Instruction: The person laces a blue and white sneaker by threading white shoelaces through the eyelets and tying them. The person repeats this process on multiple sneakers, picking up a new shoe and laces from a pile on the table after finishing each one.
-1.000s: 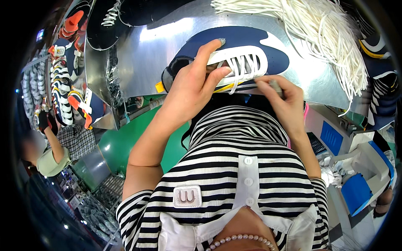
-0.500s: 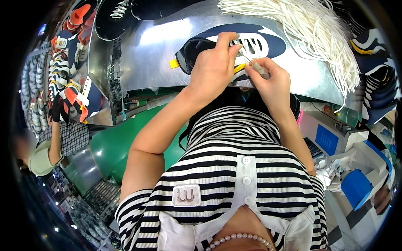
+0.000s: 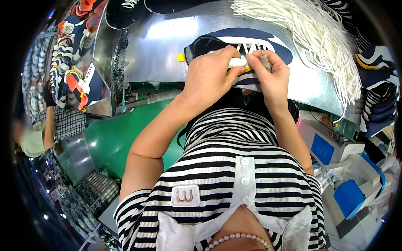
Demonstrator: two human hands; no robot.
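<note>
A navy shoe upper (image 3: 278, 51) with white overlays and a yellow tab at its heel lies on its side on the metal table, toe to the right. White lace (image 3: 247, 47) crosses its eyelet area. My left hand (image 3: 210, 76) is closed on the near edge of the upper, thumb and forefinger pinching a white strip of it. My right hand (image 3: 274, 78) grips a small hook tool (image 3: 265, 62) with a grey wrapped handle; its thin metal shaft points away from me over the eyelets. The fingertips of both hands nearly meet, hiding part of the eyelet row.
A heap of white laces (image 3: 310, 31) covers the table's far right. More navy uppers (image 3: 377, 75) are stacked at the right edge. Orange-lined uppers (image 3: 77, 85) fill a rack at left, where another person (image 3: 35, 138) works. A grey-blue machine (image 3: 331, 146) stands at lower right.
My left fingers have come down from the lace to the near edge of the upper. The hook tool has swung from pointing left to pointing away. The view has shifted slightly.
</note>
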